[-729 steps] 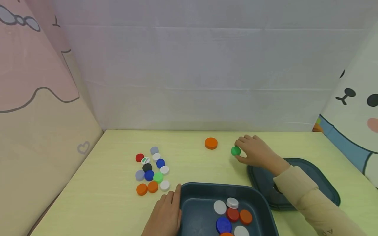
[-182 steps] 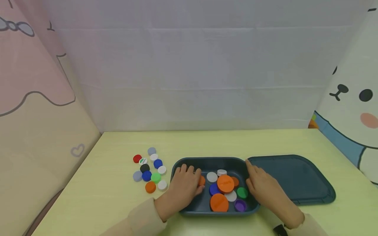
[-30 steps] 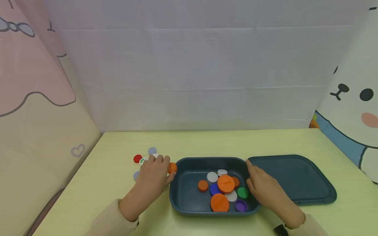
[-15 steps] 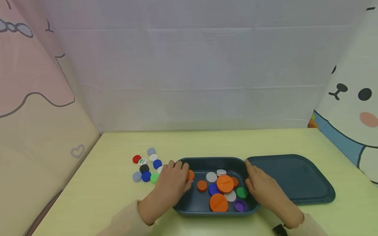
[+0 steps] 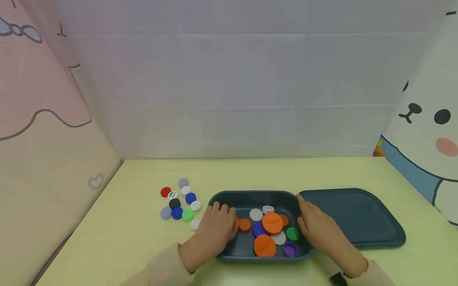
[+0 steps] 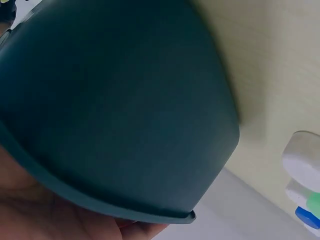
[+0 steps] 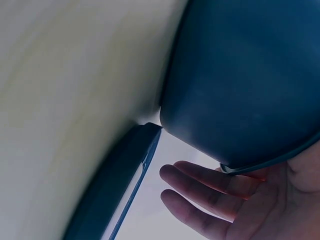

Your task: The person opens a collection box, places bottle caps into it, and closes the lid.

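In the head view my left hand (image 5: 216, 228) reaches over the left rim of a dark blue-green box (image 5: 257, 259). Its thumb and fingers pinch an orange bottle cap (image 5: 236, 223), mostly hidden by the hand, low inside the box. Beside that cap lies a smaller orange cap (image 5: 245, 225). My right hand (image 5: 318, 226) rests on the box's right rim; in the right wrist view its fingers (image 7: 195, 185) hang loosely extended outside the wall. More caps lie in the box: two large orange ones (image 5: 272, 223), a green one (image 5: 292, 234), a purple one (image 5: 290, 249), white and blue ones.
Left of the box, a loose group of caps lies on the table, including a red one (image 5: 165, 192), a black one (image 5: 174, 203) and a light green one (image 5: 187, 215). A dark lid (image 5: 361, 218) lies flat at the box's right. A pale wall (image 5: 250, 95) stands behind.
My left hand has carried an orange cap from the table group rightward over the rim and down into the box. My right hand has stayed on the right rim.
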Tool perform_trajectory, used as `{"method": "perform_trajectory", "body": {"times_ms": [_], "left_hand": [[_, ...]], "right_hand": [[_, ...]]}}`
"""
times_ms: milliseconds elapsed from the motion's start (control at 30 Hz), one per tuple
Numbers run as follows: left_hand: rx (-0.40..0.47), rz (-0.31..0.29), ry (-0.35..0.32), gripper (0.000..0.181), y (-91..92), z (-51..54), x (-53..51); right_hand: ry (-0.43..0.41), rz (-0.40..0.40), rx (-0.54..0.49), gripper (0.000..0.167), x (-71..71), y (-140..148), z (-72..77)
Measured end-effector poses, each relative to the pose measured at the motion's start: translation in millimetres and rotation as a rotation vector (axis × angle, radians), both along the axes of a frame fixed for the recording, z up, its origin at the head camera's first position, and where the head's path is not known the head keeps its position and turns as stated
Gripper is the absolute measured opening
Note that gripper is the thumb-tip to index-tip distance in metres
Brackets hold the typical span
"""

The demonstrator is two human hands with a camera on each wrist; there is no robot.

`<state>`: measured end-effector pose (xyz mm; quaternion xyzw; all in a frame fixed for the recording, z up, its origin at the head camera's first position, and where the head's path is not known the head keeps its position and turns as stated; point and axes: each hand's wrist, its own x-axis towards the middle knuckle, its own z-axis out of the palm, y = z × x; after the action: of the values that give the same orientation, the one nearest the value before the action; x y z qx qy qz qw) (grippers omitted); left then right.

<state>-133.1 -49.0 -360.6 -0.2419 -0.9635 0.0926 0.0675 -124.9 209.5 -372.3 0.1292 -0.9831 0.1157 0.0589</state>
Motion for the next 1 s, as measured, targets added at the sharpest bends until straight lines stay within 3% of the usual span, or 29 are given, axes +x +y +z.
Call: {"method": "perform_trajectory", "body": {"times_ms": [300,567,733,1000], "left_hand": [[-0.097,0.015,-0.024,0.038,2.2,-8.2,-2.1],[-0.117,0.025,-0.04,0.04,4.2,-9.7,-1.0],[-0.104,0.02,-0.04,0.042,3.8,-7.2,0.1],[0.0,-0.005,0.049,0.036,-1.6,2.3,3.9]], "right_hand": [[0.009,0.001,0.001,0.053,0.1,-0.5,-0.3],[-0.003,-0.001,0.003,0.054,0.8,-0.2,-0.8],[-0.015,-0.003,0.002,0.054,1.1,-0.2,-0.4],[-0.001,0.002,0.005,0.054,1.2,-0.2,-0.2]]}}
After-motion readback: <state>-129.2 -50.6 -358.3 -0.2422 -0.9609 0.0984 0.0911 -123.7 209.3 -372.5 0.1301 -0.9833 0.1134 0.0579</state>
